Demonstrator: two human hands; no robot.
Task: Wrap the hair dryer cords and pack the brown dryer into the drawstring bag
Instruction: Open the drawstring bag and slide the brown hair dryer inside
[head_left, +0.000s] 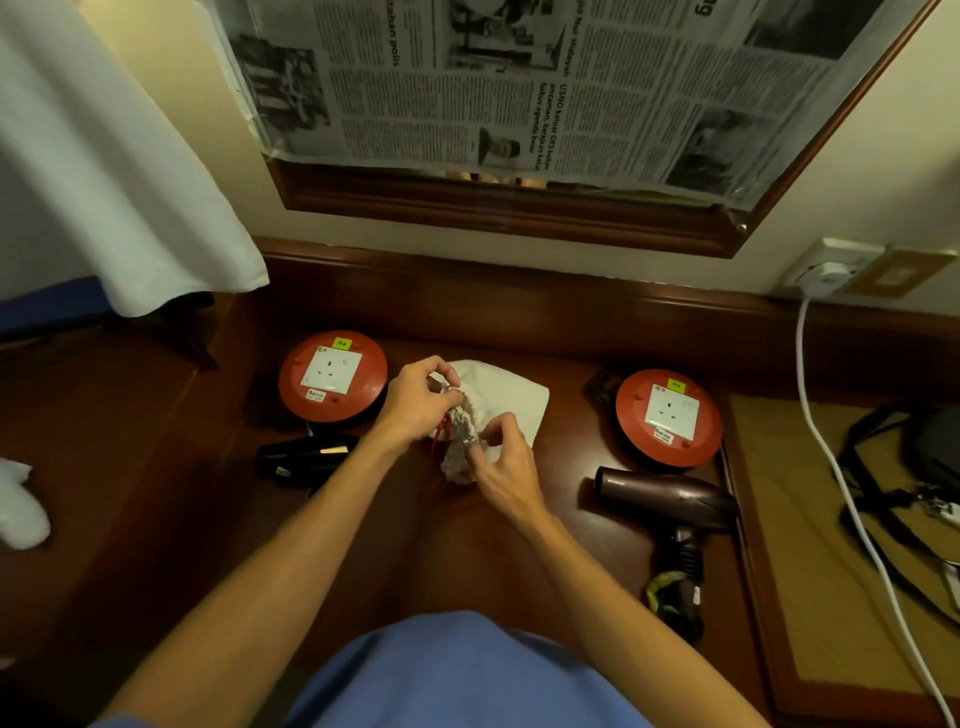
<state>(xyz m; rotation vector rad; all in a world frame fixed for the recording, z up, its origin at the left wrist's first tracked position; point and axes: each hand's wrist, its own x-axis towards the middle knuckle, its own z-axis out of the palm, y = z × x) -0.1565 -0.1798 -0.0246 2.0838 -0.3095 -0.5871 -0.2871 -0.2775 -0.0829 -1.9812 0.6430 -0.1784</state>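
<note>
Head view
Landmark: drawstring bag (501, 397), white cloth, flat on the dark wooden desk (182, 467), centre of the work area.
Bag mouth: gathered and puckered at the near-left end of the bag, raised slightly off the desk; judged to be worked open for loading.
Left hand (415, 402): at the left edge of the bag mouth; fingers (441, 371) curled closed, pinching the gathered hem and what looks like the cord.
Right hand (506, 462): at the near edge of the bag mouth; thumb and forefinger pinched on the bunched cloth, remaining fingers loosely bent.
Brown dryer (670, 496): right of the bag, well apart, on its side, nozzle toward the bag; not yet packed, within right-arm reach.
Brown dryer cord (670, 597): near side of the dryer handle, bundled in a coil; appears already wrapped.
Black dryer (306, 457): left of the bag, near, partly hidden by the left forearm; cord state cannot be told.
Red socket reels (332, 376): one left of the bag, one right, behind each dryer.
</note>
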